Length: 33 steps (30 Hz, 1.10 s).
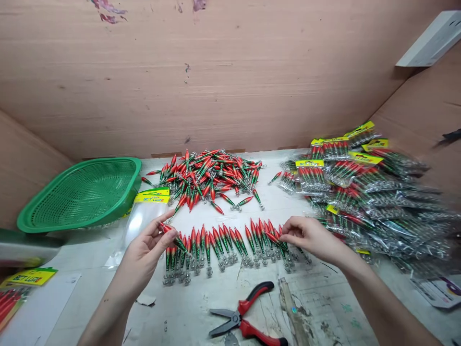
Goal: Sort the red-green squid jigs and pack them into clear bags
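Note:
My left hand [147, 247] is closed on a red and green squid jig [179, 243], held tilted over the left end of a row of the same jigs [208, 250]. They lie side by side, red tips away from me and hook crowns towards me. At the row's right end, the fingers of my right hand [306, 235] pinch another squid jig [272, 238] near its red end. Behind the row lies a loose heap of squid jigs [212, 178], pointing every way.
A green basket [79, 223] and clear bags with yellow header cards [153, 196] are at the left. Packed bags of jigs [363, 192] pile up at the right. Red-handled pliers [236, 318] lie open in front. A wooden wall [216, 96] stands behind.

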Motion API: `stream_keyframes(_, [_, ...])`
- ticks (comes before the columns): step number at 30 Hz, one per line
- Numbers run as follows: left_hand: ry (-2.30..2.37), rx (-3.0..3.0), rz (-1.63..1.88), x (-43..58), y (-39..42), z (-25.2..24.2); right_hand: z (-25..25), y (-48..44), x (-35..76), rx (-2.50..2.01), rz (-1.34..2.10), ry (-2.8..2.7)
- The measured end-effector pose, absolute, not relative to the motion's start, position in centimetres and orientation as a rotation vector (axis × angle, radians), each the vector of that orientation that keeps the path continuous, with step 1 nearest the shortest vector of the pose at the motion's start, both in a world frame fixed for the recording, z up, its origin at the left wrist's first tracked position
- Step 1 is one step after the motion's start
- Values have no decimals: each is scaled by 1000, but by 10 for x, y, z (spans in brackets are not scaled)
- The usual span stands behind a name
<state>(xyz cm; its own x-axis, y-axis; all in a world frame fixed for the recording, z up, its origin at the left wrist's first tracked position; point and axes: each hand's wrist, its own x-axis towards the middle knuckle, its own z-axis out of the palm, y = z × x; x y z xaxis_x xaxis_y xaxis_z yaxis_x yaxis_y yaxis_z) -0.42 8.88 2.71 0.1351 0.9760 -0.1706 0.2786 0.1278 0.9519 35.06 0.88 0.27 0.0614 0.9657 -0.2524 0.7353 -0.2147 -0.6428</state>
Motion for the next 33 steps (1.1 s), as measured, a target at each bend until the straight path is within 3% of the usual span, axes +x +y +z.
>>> stream_keyframes(4, [1309,1400,670,3,76,26,-13,10,325,-2144,733,-1843])
stream_keyframes(10, [1302,1501,513,6,63,23,-18,21,336,-2194,754,-1783])
stream_keyframes(18, [1789,1748,276,-48,85,-2,-13,10,390,-2546,548,-1591])
stream_keyframes(23, [1822,1882,101,-49,88,-12,-20,2,376,-2557,496,-1643])
stream_keyframes(29, [1773,1903,244,-41,87,-7,-28,-1,368,-2524,435,-1716])
stream_keyframes(33, [1677,1718,524,-33,72,3,-26,-10,364,-2404,248,-1677])
